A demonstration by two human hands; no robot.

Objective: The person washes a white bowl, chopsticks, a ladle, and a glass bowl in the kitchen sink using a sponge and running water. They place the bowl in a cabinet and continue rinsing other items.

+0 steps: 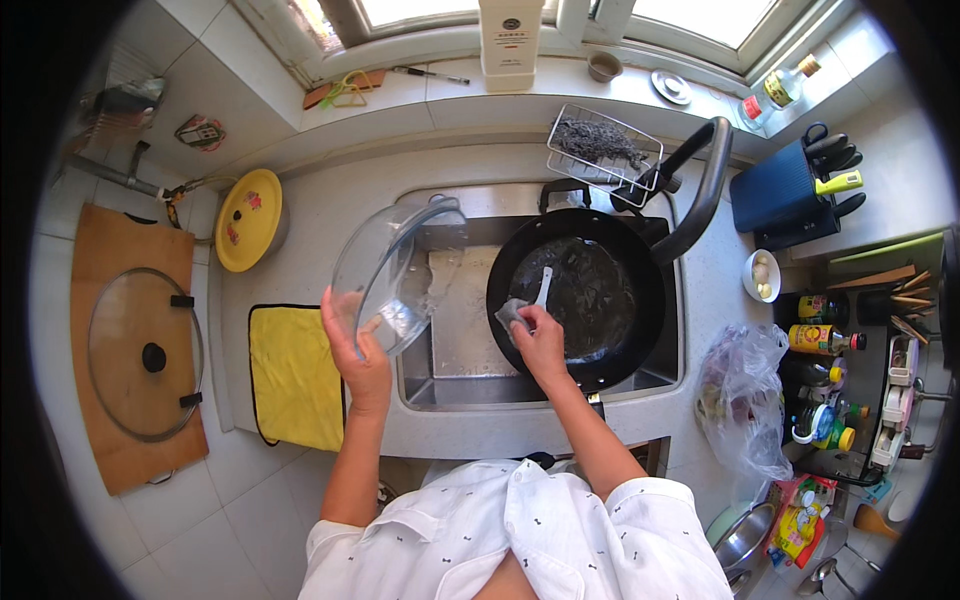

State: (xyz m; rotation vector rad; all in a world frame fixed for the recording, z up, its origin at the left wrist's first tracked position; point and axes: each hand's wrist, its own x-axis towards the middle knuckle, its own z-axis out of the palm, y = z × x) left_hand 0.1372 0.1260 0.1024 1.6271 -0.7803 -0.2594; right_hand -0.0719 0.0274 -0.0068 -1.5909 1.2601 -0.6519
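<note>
My left hand (pixel 362 360) grips the rim of a clear glass bowl (pixel 397 262), which is tilted on its side above the left part of the sink. Pinched in my right hand (pixel 538 343) is a grey cloth or scrubbing pad (pixel 511 315), held over the left inner side of a black wok (pixel 501 262). The wok rests over the steel sink (pixel 465 390) and holds some water. A white spoon (pixel 545 283) lies inside it, its handle just beyond my right fingertips. The spoon's lower end is hidden.
A black faucet (pixel 709 195) arches over the wok's right edge. Behind stands a wire rack (pixel 619 176) with a dark scourer. At left lies a yellow cloth (pixel 296 375); a yellow lid (pixel 250 220) leans behind. A knife block (pixel 776 187), garlic bowl (pixel 761 276) and plastic bag (pixel 742 397) sit right.
</note>
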